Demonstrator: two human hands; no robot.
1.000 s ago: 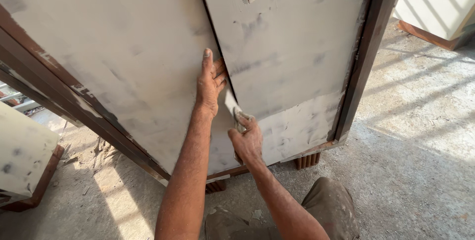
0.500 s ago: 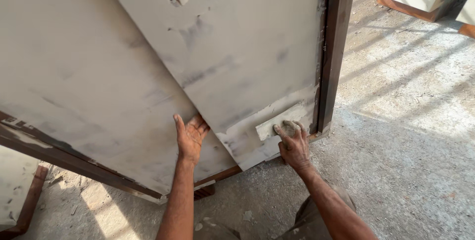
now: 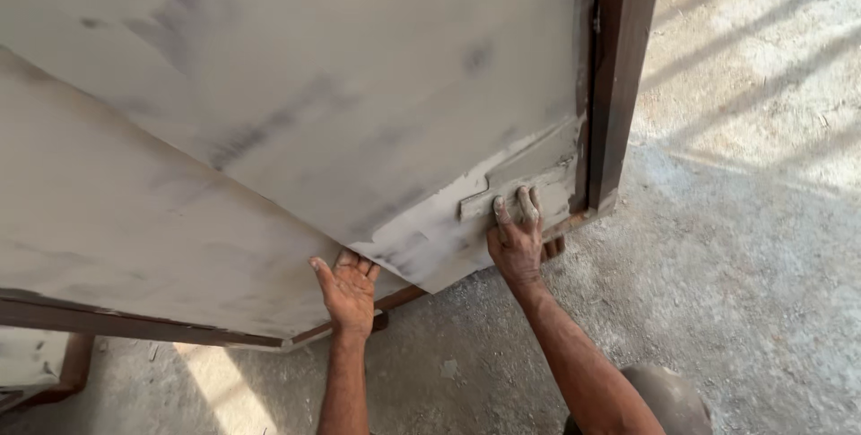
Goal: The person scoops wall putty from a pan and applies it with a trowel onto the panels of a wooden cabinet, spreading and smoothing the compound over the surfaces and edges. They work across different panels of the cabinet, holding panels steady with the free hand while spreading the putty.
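Note:
A large white, putty-coated door panel [image 3: 296, 94] with a dark brown frame [image 3: 623, 67] leans over a concrete floor. My right hand [image 3: 516, 242] presses a flat putty blade [image 3: 489, 200] against the panel's lower right corner, fingers spread over the blade. My left hand [image 3: 348, 290] rests open against the panel's bottom edge, palm up, where two panel sections meet. Both hands and forearms are dusted with white putty.
The concrete floor [image 3: 744, 247] spreads to the right with striped sunlight at the top right. Wooden blocks [image 3: 556, 247] sit under the frame's bottom rail. Another white panel with a brown edge [image 3: 36, 368] stands at the lower left. My knee [image 3: 668, 395] shows at the bottom.
My right hand has slid the blade down and right to the panel's lower corner. My left hand has dropped from mid-panel to the bottom edge. The view has moved closer.

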